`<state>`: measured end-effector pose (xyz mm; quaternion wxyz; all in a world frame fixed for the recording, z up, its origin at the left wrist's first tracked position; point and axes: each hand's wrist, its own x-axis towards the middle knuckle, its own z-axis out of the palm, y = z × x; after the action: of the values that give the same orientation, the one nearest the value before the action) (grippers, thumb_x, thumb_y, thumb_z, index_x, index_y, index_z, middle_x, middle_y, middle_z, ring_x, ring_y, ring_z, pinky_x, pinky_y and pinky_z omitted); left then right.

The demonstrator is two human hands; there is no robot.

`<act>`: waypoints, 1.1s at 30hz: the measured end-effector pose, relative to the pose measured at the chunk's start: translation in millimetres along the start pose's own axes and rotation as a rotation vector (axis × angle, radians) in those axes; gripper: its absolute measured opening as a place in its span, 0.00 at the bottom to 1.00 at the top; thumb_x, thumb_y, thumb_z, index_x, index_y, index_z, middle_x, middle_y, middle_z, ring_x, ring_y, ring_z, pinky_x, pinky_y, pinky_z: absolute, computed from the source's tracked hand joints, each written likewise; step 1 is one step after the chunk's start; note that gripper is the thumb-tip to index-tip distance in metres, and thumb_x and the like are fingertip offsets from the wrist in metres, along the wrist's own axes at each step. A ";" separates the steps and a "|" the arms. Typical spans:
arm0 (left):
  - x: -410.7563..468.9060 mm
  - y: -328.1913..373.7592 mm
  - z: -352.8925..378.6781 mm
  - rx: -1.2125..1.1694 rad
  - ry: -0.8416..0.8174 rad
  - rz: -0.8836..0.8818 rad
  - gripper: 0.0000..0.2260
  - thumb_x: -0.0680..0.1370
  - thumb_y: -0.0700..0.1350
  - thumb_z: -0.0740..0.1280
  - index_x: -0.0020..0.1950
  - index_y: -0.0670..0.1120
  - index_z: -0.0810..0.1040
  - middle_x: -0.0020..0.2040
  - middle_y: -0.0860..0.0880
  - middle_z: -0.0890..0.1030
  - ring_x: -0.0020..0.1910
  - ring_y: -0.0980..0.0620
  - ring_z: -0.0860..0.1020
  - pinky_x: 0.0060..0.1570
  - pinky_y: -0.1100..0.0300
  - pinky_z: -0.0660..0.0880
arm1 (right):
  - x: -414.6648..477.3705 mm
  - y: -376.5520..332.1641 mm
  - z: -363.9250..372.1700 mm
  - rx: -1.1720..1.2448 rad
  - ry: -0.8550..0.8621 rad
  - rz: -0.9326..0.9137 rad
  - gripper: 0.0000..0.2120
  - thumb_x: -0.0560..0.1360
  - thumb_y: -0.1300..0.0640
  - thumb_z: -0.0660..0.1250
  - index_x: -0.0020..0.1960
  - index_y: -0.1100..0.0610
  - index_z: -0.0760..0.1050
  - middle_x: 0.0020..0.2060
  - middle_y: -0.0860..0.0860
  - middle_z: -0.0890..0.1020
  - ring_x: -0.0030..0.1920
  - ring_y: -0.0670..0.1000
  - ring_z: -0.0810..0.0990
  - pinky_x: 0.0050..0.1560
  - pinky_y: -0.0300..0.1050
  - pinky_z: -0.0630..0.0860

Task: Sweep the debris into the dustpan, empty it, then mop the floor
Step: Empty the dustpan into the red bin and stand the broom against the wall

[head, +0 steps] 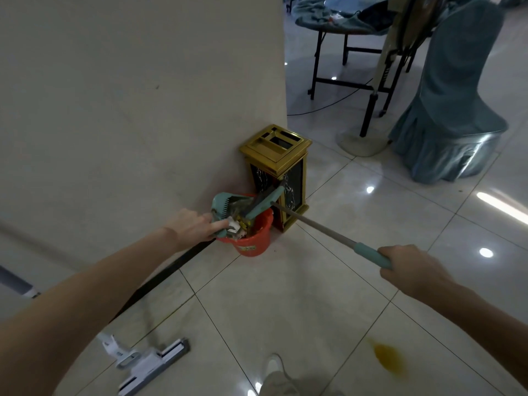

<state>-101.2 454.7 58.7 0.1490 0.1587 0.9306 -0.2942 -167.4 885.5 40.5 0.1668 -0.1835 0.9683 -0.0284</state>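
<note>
No text, number or brand can be read. The one printed item is a small label [248,248] with yellow and green patches, on the front wall of the red bucket [258,234], below its rim. Its print is too blurred and too small to make out.

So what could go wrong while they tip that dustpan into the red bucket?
Litter could miss: the red bucket is small and looks nearly full, and the dustpan tips over its rim. The broom pushing inside might knock the bucket over. The yellow spill lies near the person's shoe and the mop lies on the tiles, so a slip or trip seems possible.
</note>
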 end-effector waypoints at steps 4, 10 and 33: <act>-5.8 3.5 -6.6 0.055 -0.003 -0.019 0.22 0.83 0.55 0.49 0.76 0.54 0.49 0.55 0.46 0.75 0.46 0.46 0.79 0.41 0.54 0.75 | -9.0 4.9 0.4 -0.060 -0.003 -0.007 0.06 0.78 0.54 0.60 0.53 0.51 0.74 0.35 0.46 0.75 0.34 0.44 0.76 0.39 0.40 0.79; -8.5 7.4 -8.3 0.078 -0.013 -0.020 0.22 0.83 0.54 0.49 0.76 0.54 0.48 0.56 0.46 0.74 0.45 0.45 0.79 0.39 0.55 0.73 | -22.1 20.6 -0.2 -0.079 0.000 0.005 0.07 0.79 0.54 0.60 0.56 0.50 0.73 0.35 0.45 0.75 0.33 0.43 0.76 0.38 0.36 0.77; 18.0 10.5 -4.7 0.019 -0.004 0.018 0.19 0.82 0.54 0.49 0.67 0.56 0.41 0.54 0.45 0.75 0.44 0.45 0.79 0.43 0.51 0.78 | -10.7 -36.4 47.1 0.244 -0.024 0.006 0.05 0.73 0.55 0.63 0.46 0.52 0.77 0.31 0.48 0.75 0.32 0.49 0.77 0.29 0.42 0.70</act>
<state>-114.4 469.3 50.4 0.1519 0.1678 0.9261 -0.3019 -129.7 855.8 3.7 0.1995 -0.1593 0.9562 -0.1432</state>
